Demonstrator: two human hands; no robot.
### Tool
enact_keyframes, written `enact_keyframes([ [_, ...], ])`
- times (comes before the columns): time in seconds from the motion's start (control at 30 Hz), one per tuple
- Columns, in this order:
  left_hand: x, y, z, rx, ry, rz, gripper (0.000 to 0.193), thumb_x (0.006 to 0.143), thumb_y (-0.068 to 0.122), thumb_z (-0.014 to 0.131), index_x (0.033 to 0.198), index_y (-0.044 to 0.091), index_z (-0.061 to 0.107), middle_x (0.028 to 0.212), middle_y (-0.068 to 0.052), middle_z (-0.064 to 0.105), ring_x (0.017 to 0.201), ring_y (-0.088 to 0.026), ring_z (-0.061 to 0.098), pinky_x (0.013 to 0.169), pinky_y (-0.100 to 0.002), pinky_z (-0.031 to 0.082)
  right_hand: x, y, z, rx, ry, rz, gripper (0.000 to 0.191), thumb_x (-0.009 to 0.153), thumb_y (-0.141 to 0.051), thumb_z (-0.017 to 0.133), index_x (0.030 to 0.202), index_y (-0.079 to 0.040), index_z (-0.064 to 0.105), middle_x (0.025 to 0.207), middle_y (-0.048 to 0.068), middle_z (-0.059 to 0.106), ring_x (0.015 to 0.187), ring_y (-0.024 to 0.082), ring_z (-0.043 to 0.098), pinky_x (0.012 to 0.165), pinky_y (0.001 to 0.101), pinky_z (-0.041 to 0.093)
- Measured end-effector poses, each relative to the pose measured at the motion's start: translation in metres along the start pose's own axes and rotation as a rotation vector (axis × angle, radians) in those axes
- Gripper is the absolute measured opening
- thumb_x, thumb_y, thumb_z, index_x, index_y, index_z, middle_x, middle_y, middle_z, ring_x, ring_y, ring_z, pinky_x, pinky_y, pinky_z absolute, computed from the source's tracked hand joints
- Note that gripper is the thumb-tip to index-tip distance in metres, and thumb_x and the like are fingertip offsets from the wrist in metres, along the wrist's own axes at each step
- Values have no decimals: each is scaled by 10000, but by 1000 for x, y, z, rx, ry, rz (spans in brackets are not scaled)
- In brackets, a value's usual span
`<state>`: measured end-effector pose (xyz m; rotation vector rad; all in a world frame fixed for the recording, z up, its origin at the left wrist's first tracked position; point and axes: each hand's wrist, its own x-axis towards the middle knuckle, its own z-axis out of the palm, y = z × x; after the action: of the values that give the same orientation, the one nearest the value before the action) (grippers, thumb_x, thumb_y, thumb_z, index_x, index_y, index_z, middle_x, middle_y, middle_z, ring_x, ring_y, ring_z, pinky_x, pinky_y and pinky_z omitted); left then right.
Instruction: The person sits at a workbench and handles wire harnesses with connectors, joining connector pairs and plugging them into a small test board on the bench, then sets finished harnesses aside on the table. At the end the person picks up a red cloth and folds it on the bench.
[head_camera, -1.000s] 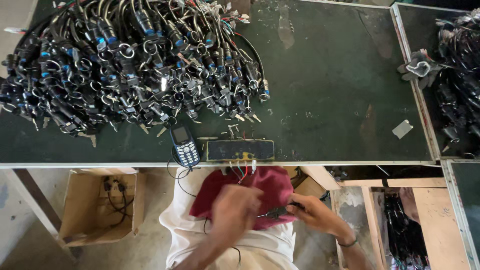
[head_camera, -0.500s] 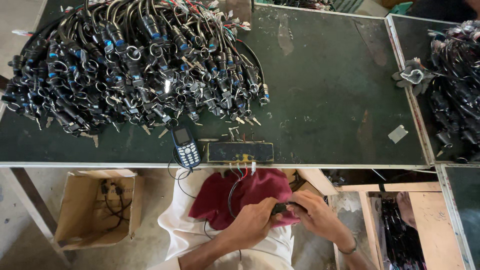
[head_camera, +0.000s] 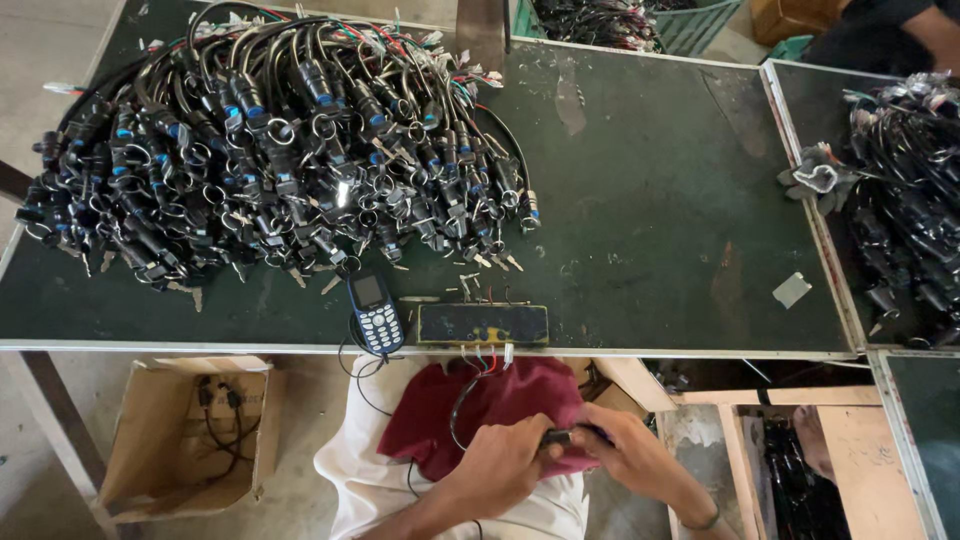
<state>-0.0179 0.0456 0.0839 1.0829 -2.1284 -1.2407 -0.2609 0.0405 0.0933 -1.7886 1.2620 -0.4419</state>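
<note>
Below the table edge, over a dark red cloth (head_camera: 500, 405) on my lap, both hands meet on one small black cable connector (head_camera: 560, 436). My left hand (head_camera: 505, 462) grips it from the left. My right hand (head_camera: 625, 452) pinches its other end. A black cable (head_camera: 458, 410) loops from the connector up toward a dark rectangular test box (head_camera: 483, 323) with coloured wires at the table's front edge. A small keypad phone (head_camera: 376, 312) lies just left of the box.
A large pile of black cable harnesses (head_camera: 270, 150) with blue-tipped plugs fills the left of the green table (head_camera: 650, 200). Another pile (head_camera: 905, 190) sits on the right table. An open cardboard box (head_camera: 190, 430) with cables stands on the floor at left. Someone's arm (head_camera: 920, 25) shows at top right.
My left hand has come down from raised in front of the cloth and closed on the connector beside my right hand. The view has shifted slightly.
</note>
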Motion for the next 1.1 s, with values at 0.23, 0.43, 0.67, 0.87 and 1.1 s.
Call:
enact_keyframes([
  [0.23,0,9,-10,-157,79,-28,191,1034,241,591,1039,50,583,850,-207,672,804,-441,644,661,-527,467,-7,11,-23,-241,87,-204,161,852,-165,751,954,-47,711,873,90,724,845,264,690,757,353,542],
  [0.43,-4,2,-19,-368,88,-151,229,1021,239,582,1141,45,571,820,-217,631,782,-422,631,697,-465,496,-14,-2,-76,295,841,-25,248,1086,-118,497,1323,-51,519,1155,95,645,1000,158,633,877,301,541],
  [0.67,8,-1,5,-378,142,-34,235,1058,201,588,1163,3,518,886,-230,615,873,-449,590,723,-451,477,33,-51,54,527,708,-137,349,1106,-150,446,1392,46,484,1191,173,655,1098,277,717,962,404,570],
  [0.87,1,-6,-3,-431,139,-82,246,1030,179,575,1206,11,542,872,-230,627,804,-423,626,735,-431,514,40,-37,58,611,748,-260,440,1105,-125,422,1510,43,392,1245,198,667,1148,304,706,1043,413,544],
  [1.1,3,-10,-5,-441,128,-107,259,1039,171,565,1229,2,520,878,-213,634,818,-410,604,746,-406,503,37,-29,59,587,549,-202,465,1088,-89,413,1530,44,366,1214,192,673,1118,309,726,1020,410,557],
])
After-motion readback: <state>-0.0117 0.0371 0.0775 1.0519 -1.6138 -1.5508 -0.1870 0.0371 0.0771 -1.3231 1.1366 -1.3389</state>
